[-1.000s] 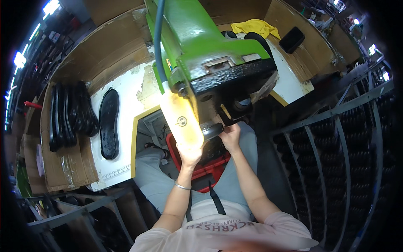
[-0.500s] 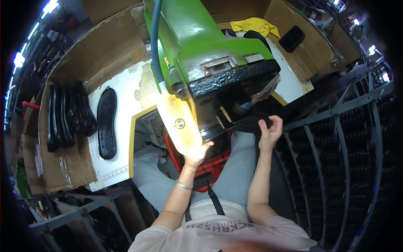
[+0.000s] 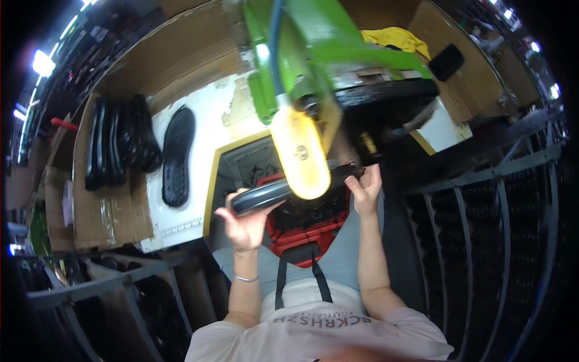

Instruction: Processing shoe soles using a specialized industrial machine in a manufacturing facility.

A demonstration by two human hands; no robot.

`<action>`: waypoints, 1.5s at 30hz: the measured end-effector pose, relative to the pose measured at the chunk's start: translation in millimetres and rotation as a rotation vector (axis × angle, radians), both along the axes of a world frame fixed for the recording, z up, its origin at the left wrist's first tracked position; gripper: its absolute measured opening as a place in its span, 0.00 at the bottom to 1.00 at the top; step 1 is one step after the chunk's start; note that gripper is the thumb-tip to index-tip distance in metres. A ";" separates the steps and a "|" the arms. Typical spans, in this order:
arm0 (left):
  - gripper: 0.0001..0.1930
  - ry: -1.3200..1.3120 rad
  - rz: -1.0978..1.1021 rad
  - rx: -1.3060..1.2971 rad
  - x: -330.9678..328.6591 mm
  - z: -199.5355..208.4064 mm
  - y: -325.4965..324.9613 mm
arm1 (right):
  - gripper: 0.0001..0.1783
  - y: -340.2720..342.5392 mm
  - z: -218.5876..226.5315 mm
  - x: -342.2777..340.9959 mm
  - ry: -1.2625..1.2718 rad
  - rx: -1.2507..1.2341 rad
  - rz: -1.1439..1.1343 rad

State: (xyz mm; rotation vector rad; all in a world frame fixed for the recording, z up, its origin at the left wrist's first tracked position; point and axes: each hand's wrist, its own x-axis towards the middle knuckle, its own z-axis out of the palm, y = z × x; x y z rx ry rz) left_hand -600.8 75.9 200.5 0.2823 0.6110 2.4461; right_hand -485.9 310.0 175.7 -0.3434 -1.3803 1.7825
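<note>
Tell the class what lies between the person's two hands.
In the head view, a black sole stretches from the left hand toward the right hand; a yellow oval piece hides part of it.

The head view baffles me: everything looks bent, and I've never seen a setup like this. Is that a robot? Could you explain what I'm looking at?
No robot here: these are a person's bare hands. The camera is worn on the person's head, looking down, and its wide fisheye lens bends straight edges.

The left hand supports one end of what looks like a black shoe sole; the right hand pinches the other end. The middle is partly hidden by a glowing yellow piece, perhaps a lamp.

Above stands a big green machine. On the white table to the left lies another sole, with more dark soles beside it on cardboard. A red bin sits between the knees.
</note>
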 end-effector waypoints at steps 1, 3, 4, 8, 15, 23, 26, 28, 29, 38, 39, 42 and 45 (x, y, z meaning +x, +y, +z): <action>0.25 0.100 0.011 -0.018 5.9 6.1 5.0 | 0.24 4.1 -22.1 0.8 -0.020 0.004 0.005; 0.31 0.405 0.050 -0.362 18.2 6.7 13.7 | 0.22 7.2 -63.1 5.7 0.013 -0.171 0.071; 0.28 0.574 0.015 -0.477 21.0 9.1 17.5 | 0.20 6.1 -78.2 8.8 0.048 -0.348 0.116; 0.12 0.396 0.173 -0.503 46.3 26.0 47.6 | 0.21 -19.9 -87.1 17.4 -0.057 -0.513 0.113; 0.11 1.391 0.219 -0.497 49.2 4.2 82.4 | 0.31 -25.6 -1.3 45.9 0.035 -0.916 0.405; 0.05 1.005 0.786 -0.936 -30.6 12.9 21.4 | 0.42 19.0 76.1 95.5 -0.165 -0.514 0.258; 0.05 1.151 1.041 -1.539 -114.8 3.9 -71.4 | 0.40 43.7 104.4 95.5 -0.157 -0.254 0.068; 0.11 1.400 0.977 -1.893 -145.3 1.3 -116.6 | 0.39 77.2 115.5 81.2 -0.118 -0.116 -0.084; 0.13 1.495 0.901 -1.996 -147.0 -4.2 -125.7 | 0.38 99.8 116.0 71.8 -0.088 -0.126 -0.090; 0.23 1.408 0.786 -1.796 -76.4 -24.1 -103.2 | 0.36 284.4 59.1 -13.4 -0.476 0.052 -0.439; 0.23 1.399 0.790 -1.803 -74.6 -23.7 -102.9 | 0.35 289.6 54.3 -11.3 -0.362 -0.018 -0.395; 0.20 1.292 0.780 -1.797 -66.8 -19.8 -94.8 | 0.31 295.1 33.2 -5.1 -0.188 -0.093 -0.348; 0.20 1.218 0.867 -1.538 -31.5 25.3 -88.4 | 0.31 217.0 19.9 -8.6 -0.388 0.395 -0.757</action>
